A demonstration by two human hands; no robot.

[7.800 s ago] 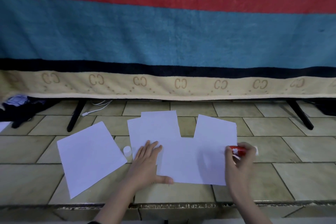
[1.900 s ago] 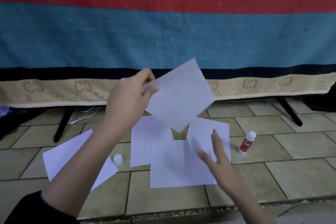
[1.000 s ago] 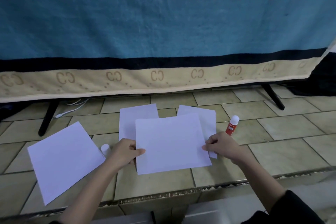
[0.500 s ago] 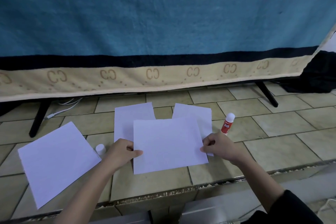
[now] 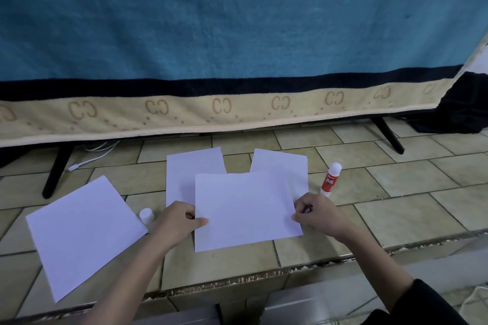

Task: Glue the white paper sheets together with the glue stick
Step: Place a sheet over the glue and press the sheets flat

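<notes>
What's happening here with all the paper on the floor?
A person is gluing white paper sheets together on a tiled floor. Both hands hold one sheet by its side edges, the left hand on one side and the right hand on the other, over two other sheets lying beneath it. The glue stick stands upright to the right, untouched. Its small white cap and a separate sheet sit to the left.

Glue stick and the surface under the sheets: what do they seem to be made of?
The glue stick looks like smooth plastic: a white tube with a rounded top and a red printed label. The surface looks like glazed ceramic tile: beige mottled squares with dark grout lines, chipped along the front edge.
</notes>
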